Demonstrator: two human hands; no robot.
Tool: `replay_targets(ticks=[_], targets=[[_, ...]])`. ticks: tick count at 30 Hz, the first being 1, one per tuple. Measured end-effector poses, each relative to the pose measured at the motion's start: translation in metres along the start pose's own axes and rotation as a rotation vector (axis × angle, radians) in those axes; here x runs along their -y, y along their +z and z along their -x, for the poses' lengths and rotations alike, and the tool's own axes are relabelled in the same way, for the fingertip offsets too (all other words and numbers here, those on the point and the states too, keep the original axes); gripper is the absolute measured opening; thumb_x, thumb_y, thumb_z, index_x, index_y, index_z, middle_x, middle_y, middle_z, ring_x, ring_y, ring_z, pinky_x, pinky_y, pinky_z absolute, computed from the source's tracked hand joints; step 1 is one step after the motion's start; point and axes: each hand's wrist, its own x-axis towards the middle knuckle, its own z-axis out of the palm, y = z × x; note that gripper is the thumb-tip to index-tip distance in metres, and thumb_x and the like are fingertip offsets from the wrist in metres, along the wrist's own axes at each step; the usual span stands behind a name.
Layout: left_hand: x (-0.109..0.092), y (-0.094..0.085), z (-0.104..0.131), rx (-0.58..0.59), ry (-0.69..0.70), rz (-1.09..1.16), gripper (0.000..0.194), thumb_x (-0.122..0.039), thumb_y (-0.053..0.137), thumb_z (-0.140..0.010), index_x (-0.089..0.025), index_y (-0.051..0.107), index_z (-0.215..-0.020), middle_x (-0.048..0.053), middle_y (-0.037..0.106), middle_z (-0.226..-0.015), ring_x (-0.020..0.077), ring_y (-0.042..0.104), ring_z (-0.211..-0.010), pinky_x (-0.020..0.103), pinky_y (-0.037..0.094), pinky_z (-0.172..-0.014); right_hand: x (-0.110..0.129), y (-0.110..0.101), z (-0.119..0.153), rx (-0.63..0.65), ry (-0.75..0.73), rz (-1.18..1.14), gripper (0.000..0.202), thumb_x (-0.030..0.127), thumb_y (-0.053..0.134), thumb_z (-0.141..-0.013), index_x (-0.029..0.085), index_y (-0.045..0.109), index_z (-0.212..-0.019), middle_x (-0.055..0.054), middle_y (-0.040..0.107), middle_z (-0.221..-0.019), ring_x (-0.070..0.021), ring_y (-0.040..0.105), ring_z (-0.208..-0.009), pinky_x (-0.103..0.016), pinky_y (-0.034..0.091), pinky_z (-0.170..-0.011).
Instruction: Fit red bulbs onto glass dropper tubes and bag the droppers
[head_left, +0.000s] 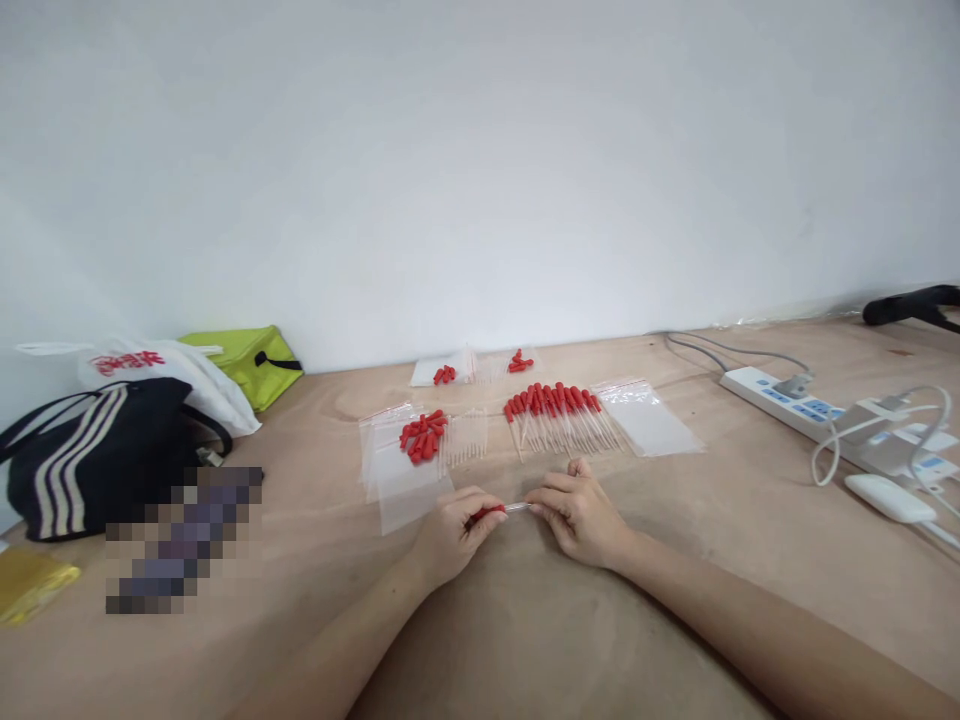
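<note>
My left hand (459,528) pinches a red rubber dropper bulb (489,512), most of it covered by the fingers. My right hand (576,516) is closed on a thin clear dropper tube (517,507) that bridges the gap between both hands. The tube's left end meets the bulb; how deep it sits I cannot tell. Just beyond my hands lies a row of droppers with red bulbs (553,402). Left of them are bare clear tubes (465,437) and a pile of loose red bulbs (424,437) on clear zip bags (411,498).
Farther back lie small groups of red bulbs (444,374) on bags. More zip bags (646,418) lie right of the row. A power strip (780,400) with plugs and cables is at right. A black bag (142,450) and a green bag (244,362) stand at left.
</note>
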Motion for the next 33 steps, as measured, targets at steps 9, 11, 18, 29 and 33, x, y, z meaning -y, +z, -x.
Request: replay_targets(ticks=[9, 11, 18, 29, 33], targets=[[-0.003, -0.001, 0.000, 0.049, 0.105, -0.059, 0.018, -0.024, 0.044, -0.084, -0.015, 0.058, -0.076, 0.004, 0.059, -0.070, 0.0137, 0.055, -0.064, 0.023, 0.044, -0.060, 0.005, 0.010, -0.003, -0.006, -0.025, -0.083, 0.023, 0.017, 0.036, -0.084, 0.018, 0.058, -0.076, -0.001, 0.057, -0.067, -0.0120, 0.046, -0.062, -0.028, 0.024, -0.066], [-0.004, -0.002, 0.000, 0.064, 0.113, -0.057, 0.018, -0.024, 0.044, -0.084, -0.016, 0.058, -0.076, 0.004, 0.060, -0.070, 0.0139, 0.056, -0.065, 0.024, 0.044, -0.060, 0.006, 0.011, -0.003, 0.000, -0.015, -0.097, 0.024, 0.017, 0.036, -0.084, 0.017, 0.058, -0.076, -0.001, 0.057, -0.067, -0.0120, 0.046, -0.062, -0.028, 0.024, -0.066], [0.009, 0.000, -0.003, -0.020, 0.105, -0.005, 0.014, -0.022, 0.047, -0.084, -0.016, 0.060, -0.082, 0.003, 0.062, -0.074, 0.0132, 0.057, -0.067, 0.023, 0.046, -0.062, 0.012, 0.006, -0.011, 0.030, 0.036, -0.035, 0.020, 0.019, 0.041, -0.084, 0.018, 0.060, -0.081, -0.003, 0.060, -0.073, -0.0139, 0.048, -0.072, -0.029, 0.023, -0.067], [0.025, -0.004, -0.002, -0.166, -0.139, -0.189, 0.015, -0.020, 0.052, -0.077, -0.017, 0.056, -0.091, 0.003, 0.056, -0.079, 0.0140, 0.053, -0.063, 0.026, 0.046, -0.059, -0.012, -0.005, -0.051, -0.054, 0.582, 0.079, 0.019, 0.026, 0.045, -0.080, 0.020, 0.063, -0.080, -0.002, 0.066, -0.074, -0.0168, 0.057, -0.075, -0.029, 0.027, -0.070], [0.021, -0.005, -0.003, -0.055, -0.131, -0.181, 0.009, -0.020, 0.049, -0.079, -0.017, 0.058, -0.081, 0.004, 0.058, -0.080, 0.0171, 0.057, -0.074, 0.028, 0.046, -0.064, -0.024, 0.010, -0.082, -0.146, 0.770, 0.108, 0.024, 0.029, 0.047, -0.078, 0.018, 0.058, -0.096, -0.006, 0.067, -0.082, -0.0198, 0.059, -0.082, -0.030, 0.028, -0.074]])
